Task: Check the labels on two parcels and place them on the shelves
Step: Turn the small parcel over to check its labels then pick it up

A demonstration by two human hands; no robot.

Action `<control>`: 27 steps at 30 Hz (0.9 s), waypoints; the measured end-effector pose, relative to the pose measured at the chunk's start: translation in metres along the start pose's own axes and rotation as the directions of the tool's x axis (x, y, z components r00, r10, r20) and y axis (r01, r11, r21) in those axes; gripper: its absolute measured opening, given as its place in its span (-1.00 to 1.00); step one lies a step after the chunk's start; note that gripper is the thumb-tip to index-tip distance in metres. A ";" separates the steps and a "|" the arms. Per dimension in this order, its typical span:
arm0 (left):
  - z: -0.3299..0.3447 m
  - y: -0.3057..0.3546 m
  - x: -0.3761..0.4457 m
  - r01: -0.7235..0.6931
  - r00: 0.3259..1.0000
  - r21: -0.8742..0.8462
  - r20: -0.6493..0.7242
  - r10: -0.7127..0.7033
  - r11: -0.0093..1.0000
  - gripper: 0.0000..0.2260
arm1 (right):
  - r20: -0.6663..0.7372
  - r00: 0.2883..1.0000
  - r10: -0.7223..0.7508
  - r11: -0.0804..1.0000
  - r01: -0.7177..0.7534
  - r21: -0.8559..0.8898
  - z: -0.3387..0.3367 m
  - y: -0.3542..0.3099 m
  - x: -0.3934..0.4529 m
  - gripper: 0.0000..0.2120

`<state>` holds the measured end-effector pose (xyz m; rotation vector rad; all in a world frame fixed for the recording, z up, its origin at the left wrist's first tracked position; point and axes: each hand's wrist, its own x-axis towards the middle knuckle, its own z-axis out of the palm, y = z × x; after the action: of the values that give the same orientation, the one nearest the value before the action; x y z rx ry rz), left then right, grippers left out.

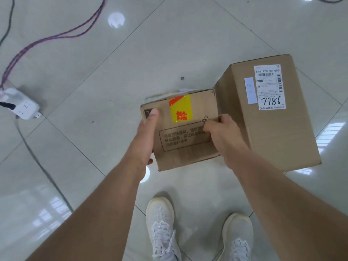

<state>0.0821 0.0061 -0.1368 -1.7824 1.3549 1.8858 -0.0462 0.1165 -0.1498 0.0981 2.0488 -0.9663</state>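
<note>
A small cardboard parcel (188,147) with a yellow and red sticker and printed text sits low over the tiled floor. My left hand (146,136) clasps its left side, thumb on the top face. My right hand (224,134) grips its right edge, fingers curled over the top. Touching its right side stands a larger cardboard parcel (282,132) on the floor. A white shipping label (269,87) on its top face shows the handwritten number 7786.
A white power strip (20,104) lies on the floor at the left, with red and blue cables (56,36) and a dark cord (37,161) running from it. My two white shoes (162,227) stand just below the parcels.
</note>
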 end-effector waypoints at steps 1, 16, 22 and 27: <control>0.002 -0.002 -0.001 0.032 0.999 0.023 0.018 -0.033 0.999 -0.22 | 0.017 1.000 0.025 1.000 -0.024 -0.016 0.001 0.004 0.001 -0.77; -0.001 -0.022 -0.007 -0.127 0.988 -0.242 -0.113 0.102 0.962 -0.82 | 0.183 0.981 0.060 0.998 -0.065 0.019 -0.014 0.012 -0.007 -0.35; 0.006 -0.038 -0.006 -0.193 0.980 -0.136 -0.075 0.184 0.972 -0.32 | 0.059 0.995 0.076 0.994 -0.080 0.078 -0.003 0.036 -0.010 -0.79; 0.008 -0.043 0.000 -0.160 0.984 -0.102 -0.095 0.150 0.982 -0.45 | 0.067 0.995 0.071 0.996 -0.075 0.048 0.003 0.048 -0.008 -0.75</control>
<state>0.1063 0.0351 -0.1581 -1.8805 1.4875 2.0195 -0.0208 0.1503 -0.1741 0.1651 1.9488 -0.9633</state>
